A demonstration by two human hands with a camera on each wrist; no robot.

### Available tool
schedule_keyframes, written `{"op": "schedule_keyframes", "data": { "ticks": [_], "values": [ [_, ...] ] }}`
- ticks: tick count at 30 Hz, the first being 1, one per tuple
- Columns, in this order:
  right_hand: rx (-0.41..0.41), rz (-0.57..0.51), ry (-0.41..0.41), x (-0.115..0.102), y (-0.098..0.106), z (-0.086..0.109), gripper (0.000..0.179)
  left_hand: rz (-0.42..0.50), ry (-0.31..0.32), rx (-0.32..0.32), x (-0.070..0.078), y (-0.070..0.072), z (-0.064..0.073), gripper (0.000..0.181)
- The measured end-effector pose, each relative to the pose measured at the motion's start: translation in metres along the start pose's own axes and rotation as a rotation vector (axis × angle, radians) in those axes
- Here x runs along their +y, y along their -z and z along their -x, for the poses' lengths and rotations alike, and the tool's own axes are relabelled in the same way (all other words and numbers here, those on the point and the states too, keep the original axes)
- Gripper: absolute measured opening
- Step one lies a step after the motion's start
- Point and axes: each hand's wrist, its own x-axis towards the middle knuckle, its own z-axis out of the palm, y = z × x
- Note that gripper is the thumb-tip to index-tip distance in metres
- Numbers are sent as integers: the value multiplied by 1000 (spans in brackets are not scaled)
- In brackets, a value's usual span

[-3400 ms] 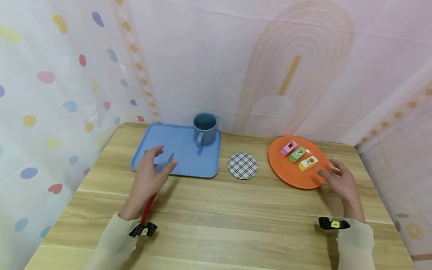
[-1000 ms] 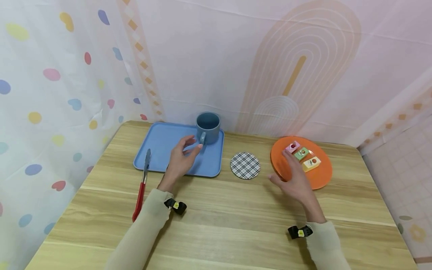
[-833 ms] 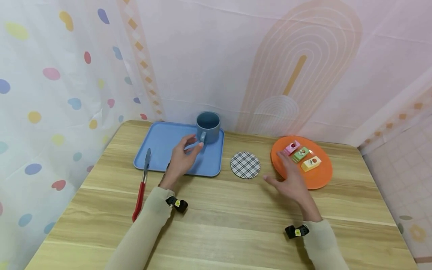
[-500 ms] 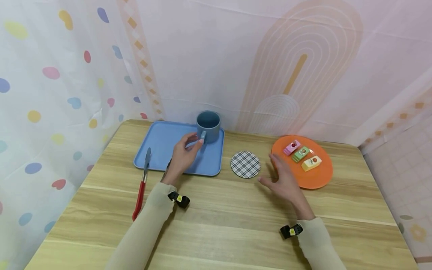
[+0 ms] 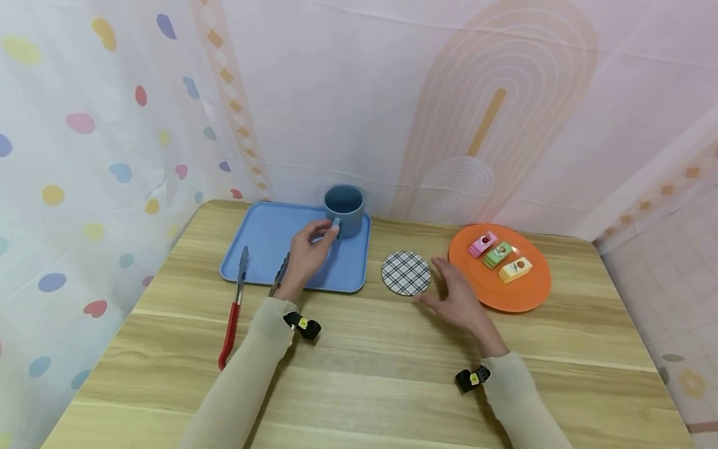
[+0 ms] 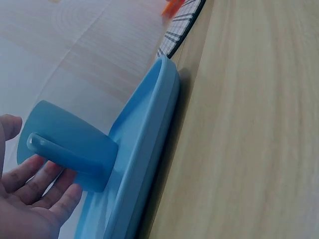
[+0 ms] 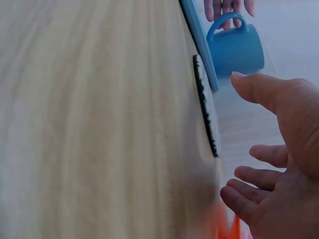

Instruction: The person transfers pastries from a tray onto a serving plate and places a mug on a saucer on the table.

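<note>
A blue-grey mug [image 5: 352,219] stands upright on the right end of a blue tray [image 5: 269,237], its handle facing the front. My left hand [image 5: 305,257] is at that handle; in the left wrist view the fingertips [image 6: 70,199] lie right by the handle, with the thumb spread apart from them. Beside a round checked coaster [image 5: 406,273] hovers my right hand [image 5: 455,302], its thumb and fingers spread and holding nothing. The right wrist view shows the coaster [image 7: 205,104] edge-on between this hand and the mug [image 7: 237,52].
An orange plate [image 5: 530,298] on the right bears small pink [image 5: 483,244], green [image 5: 497,255] and yellow [image 5: 515,270] fruit-printed packs. Red-handled tongs [image 5: 229,333] lie at the left against the tray, partly hidden by my left arm. A patterned curtain [image 5: 348,112] hangs behind the wooden table [image 5: 364,374].
My left hand has come from over the tray's left part to the mug's handle. The right hand has moved left from the plate to the coaster. The mug and packs stay put.
</note>
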Motion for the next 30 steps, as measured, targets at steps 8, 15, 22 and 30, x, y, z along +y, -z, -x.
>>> {"op": "schedule_keyframes", "data": {
  "ticks": [8,15,22,30],
  "values": [
    [-16,18,-22,-1,-8,-6,86,16,36,38,2,-6,-2,47],
    [-12,51,-56,-3,-11,-9,81,-25,47,53,4,-10,-5,45],
    [-4,100,-58,-4,-14,-11,78,-40,71,24,4,-11,-8,46],
    [-6,120,-72,-4,-14,-12,78,-13,95,-31,6,-11,-10,44]
  ]
}}
